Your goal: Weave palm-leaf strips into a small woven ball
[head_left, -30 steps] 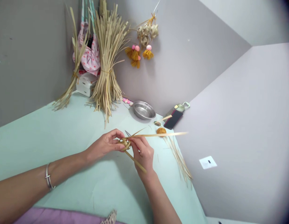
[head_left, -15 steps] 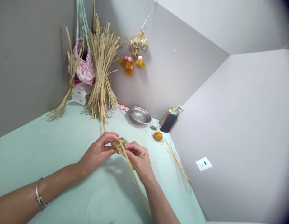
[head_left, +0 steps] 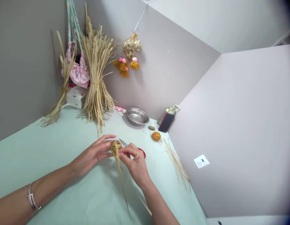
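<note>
A small woven ball of straw strips (head_left: 115, 146) is held above the table, with long loose strips (head_left: 121, 179) hanging down from it. My left hand (head_left: 95, 153) steadies the ball from the left, its fingers curved around that side and the index finger stretched out. At the ball's right side my right hand (head_left: 134, 161) pinches it or a strip with thumb and index finger. Behind my right hand lie scissors (head_left: 122, 142); their blade tip and part of a red handle show.
On the mint table (head_left: 65, 137) stand a large straw bundle (head_left: 96, 75), a steel bowl (head_left: 137, 117) and a phone (head_left: 166, 122) leaning on a bottle. An orange yarn ball (head_left: 156, 136) and thin strips (head_left: 176, 162) lie right. Woven balls with tassels (head_left: 130, 47) hang on the wall.
The fingers of my left hand have loosened and spread somewhat. My right hand has moved to the ball's front right, and the strips hang more steeply. The red scissor handle now shows.
</note>
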A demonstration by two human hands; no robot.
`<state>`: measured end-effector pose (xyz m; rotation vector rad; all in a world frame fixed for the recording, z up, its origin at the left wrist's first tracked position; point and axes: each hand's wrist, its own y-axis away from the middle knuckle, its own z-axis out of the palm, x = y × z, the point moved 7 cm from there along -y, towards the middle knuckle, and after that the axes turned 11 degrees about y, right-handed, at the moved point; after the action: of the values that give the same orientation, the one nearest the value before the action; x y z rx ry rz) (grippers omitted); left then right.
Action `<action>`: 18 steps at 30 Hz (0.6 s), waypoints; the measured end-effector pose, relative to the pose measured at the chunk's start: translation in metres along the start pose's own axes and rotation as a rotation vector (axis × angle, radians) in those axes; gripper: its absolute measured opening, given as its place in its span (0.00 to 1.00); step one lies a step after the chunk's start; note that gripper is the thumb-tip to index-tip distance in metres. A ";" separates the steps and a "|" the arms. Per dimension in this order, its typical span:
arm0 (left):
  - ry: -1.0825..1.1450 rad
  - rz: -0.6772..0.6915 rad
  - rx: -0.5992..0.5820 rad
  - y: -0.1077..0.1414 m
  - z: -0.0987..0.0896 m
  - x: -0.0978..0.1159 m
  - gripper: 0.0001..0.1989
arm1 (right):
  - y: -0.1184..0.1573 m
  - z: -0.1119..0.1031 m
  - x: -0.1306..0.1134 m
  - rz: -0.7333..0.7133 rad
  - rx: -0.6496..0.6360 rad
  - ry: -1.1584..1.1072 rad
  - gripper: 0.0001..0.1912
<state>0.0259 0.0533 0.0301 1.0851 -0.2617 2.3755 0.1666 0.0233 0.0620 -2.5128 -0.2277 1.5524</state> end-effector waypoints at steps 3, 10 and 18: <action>-0.008 -0.051 -0.088 -0.001 0.005 -0.004 0.11 | 0.001 0.002 -0.001 -0.017 -0.021 0.022 0.05; -0.017 -0.053 -0.078 -0.001 0.005 -0.004 0.11 | 0.002 0.003 0.001 0.010 -0.038 0.108 0.05; -0.039 -0.020 -0.099 -0.002 0.005 -0.002 0.10 | 0.003 0.003 0.004 0.090 -0.021 0.014 0.03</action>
<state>0.0312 0.0519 0.0316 1.0839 -0.3767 2.3002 0.1654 0.0217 0.0569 -2.5827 -0.1315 1.5725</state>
